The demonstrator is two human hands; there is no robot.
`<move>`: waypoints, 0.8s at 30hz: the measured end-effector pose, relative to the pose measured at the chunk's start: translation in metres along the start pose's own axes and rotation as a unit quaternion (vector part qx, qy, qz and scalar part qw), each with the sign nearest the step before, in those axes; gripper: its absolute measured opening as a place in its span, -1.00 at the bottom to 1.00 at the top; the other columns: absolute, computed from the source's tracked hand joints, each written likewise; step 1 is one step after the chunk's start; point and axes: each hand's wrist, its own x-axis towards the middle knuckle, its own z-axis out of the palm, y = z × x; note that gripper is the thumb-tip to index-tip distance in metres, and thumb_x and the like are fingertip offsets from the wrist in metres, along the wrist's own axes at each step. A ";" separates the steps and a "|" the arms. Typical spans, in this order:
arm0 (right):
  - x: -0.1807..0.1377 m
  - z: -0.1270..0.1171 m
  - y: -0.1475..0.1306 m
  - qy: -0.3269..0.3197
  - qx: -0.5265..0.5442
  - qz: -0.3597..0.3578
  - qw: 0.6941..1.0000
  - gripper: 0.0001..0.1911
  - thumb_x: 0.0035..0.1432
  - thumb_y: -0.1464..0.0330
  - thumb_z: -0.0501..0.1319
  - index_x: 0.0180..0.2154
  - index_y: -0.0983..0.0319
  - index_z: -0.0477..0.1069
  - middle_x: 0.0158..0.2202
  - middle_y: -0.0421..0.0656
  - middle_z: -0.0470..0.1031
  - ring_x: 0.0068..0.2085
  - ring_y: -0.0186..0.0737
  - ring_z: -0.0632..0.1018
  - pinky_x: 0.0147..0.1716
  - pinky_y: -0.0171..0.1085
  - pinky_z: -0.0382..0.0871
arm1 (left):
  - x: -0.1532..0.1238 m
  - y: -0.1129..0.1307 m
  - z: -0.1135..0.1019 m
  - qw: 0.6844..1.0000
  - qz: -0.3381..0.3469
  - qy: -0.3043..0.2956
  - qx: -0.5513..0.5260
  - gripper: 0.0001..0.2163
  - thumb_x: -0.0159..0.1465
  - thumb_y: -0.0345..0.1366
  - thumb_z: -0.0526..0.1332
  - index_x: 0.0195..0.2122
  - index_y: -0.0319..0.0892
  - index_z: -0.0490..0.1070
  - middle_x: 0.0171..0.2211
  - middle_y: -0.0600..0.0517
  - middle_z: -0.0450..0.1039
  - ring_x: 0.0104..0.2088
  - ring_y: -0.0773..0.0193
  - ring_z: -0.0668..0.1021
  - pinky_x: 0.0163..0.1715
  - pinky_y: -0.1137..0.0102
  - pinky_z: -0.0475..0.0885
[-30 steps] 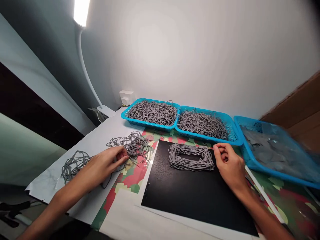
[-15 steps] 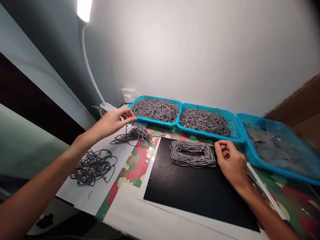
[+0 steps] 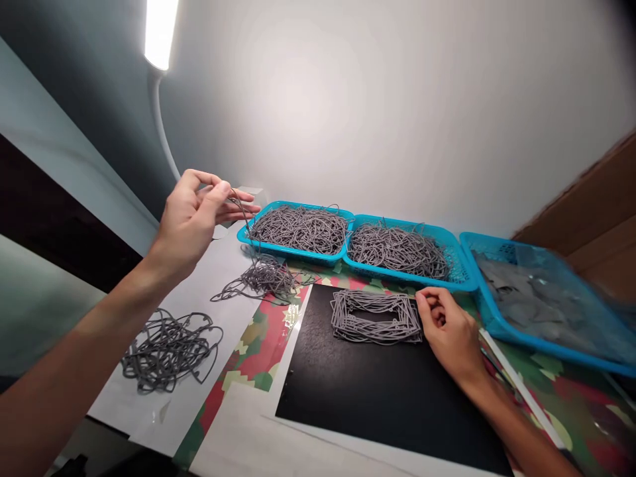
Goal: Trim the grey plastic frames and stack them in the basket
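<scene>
My left hand (image 3: pixel 196 212) is raised above the table and pinches a thin grey rubber loop (image 3: pixel 243 215) that hangs down toward a tangled pile of grey loops (image 3: pixel 263 278). My right hand (image 3: pixel 447 328) rests on the black mat (image 3: pixel 377 391), fingers curled in against the right edge of a neat rectangular stack of grey loops (image 3: pixel 375 317); I cannot make out whether they hold anything. A second loose tangle of loops (image 3: pixel 166 348) lies on white paper at the left.
Two blue baskets (image 3: pixel 298 254) (image 3: pixel 464 281) full of grey loops stand along the wall. A third blue basket (image 3: pixel 501 318) at the right holds grey sheets. A white desk lamp (image 3: pixel 159 40) rises at the back left. A camouflage-patterned cover (image 3: pixel 253 351) lies under the mat.
My left hand rose from the tangled pile, drawing one grey loop up with it. My right hand stayed by the stacked loops.
</scene>
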 end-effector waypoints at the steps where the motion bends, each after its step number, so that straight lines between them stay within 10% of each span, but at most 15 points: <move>1: 0.000 0.000 0.000 0.001 0.001 -0.002 1.000 -0.69 0.54 0.11 0.20 -0.17 0.16 0.54 -0.43 -0.23 0.58 -0.54 -0.28 0.50 -0.45 -0.28 0.29 | 0.000 0.006 0.001 0.999 -0.007 0.009 -0.035 -0.71 0.43 -0.13 0.40 -0.17 -0.06 0.27 -0.25 0.01 0.69 -0.25 0.12 0.80 -0.20 0.22 0.72; 11: 0.000 0.001 -0.003 0.049 0.020 -0.010 0.999 -0.73 0.54 0.14 0.24 -0.15 0.19 0.55 -0.42 -0.22 0.56 -0.51 -0.27 0.48 -0.42 -0.28 0.32 | 0.033 0.039 0.019 0.957 0.258 0.120 -0.064 -0.83 0.34 -0.45 0.45 -0.26 -0.21 0.45 -0.45 0.19 0.51 -0.40 0.38 0.69 -0.22 0.35 0.64; 16: 0.001 -0.010 -0.012 0.076 0.056 -0.029 0.995 -0.74 0.56 0.15 0.25 -0.14 0.19 0.54 -0.40 -0.21 0.55 -0.49 -0.26 0.50 -0.42 -0.28 0.40 | -0.004 0.069 0.033 0.951 0.292 0.102 -0.009 -0.85 0.43 -0.53 0.33 -0.27 -0.18 0.53 -0.42 0.17 0.52 -0.36 0.42 0.64 -0.18 0.40 0.56; 22: -0.007 -0.041 -0.079 -0.123 0.239 -0.108 0.957 -0.21 0.45 -0.30 0.16 0.35 0.13 0.39 -0.05 -0.08 0.64 -0.15 -0.12 0.66 -0.11 -0.20 0.65 | -0.082 0.105 0.059 0.959 0.160 -0.234 0.010 -0.89 0.50 -0.34 0.39 -0.21 -0.04 0.58 -0.46 0.23 0.55 -0.50 0.43 0.56 -0.47 0.49 0.47; 24: -0.007 -0.050 -0.100 -0.227 0.287 -0.119 0.923 -0.37 0.45 -0.14 0.32 0.32 0.07 0.45 0.04 -0.11 0.66 0.00 -0.12 0.68 0.05 -0.21 0.62 | -0.093 0.105 0.070 0.941 0.123 -0.315 -0.016 -0.91 0.52 -0.34 0.38 -0.18 -0.04 0.59 -0.40 0.21 0.59 -0.43 0.43 0.58 -0.42 0.51 0.48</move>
